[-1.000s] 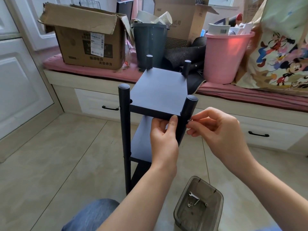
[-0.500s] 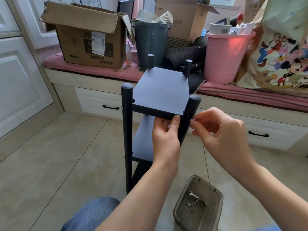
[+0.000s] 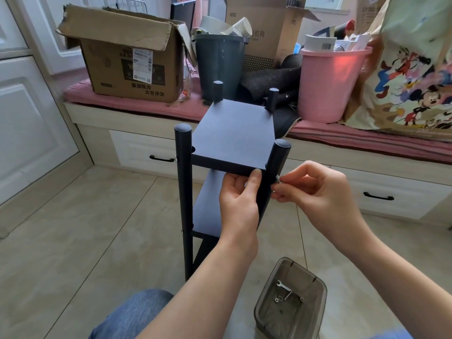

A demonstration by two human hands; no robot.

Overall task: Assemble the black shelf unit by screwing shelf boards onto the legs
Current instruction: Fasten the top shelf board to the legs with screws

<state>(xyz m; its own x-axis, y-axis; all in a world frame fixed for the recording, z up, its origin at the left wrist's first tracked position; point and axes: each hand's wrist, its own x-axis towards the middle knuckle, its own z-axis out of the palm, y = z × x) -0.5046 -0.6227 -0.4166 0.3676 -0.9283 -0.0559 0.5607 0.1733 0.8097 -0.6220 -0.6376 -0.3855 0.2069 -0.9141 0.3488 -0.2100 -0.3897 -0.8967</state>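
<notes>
Tiled floor bears an upright black shelf unit [image 3: 232,133], two boards showing.

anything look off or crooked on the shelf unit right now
Yes: the near right leg leans, its foot angling in toward the left, while the near left leg stands straight. Its screw is pinched by the right hand.

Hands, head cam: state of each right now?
Left hand: grips the front edge of the top shelf board, thumb against it.
Right hand: pinches a small silver screw at the near right leg.
</notes>
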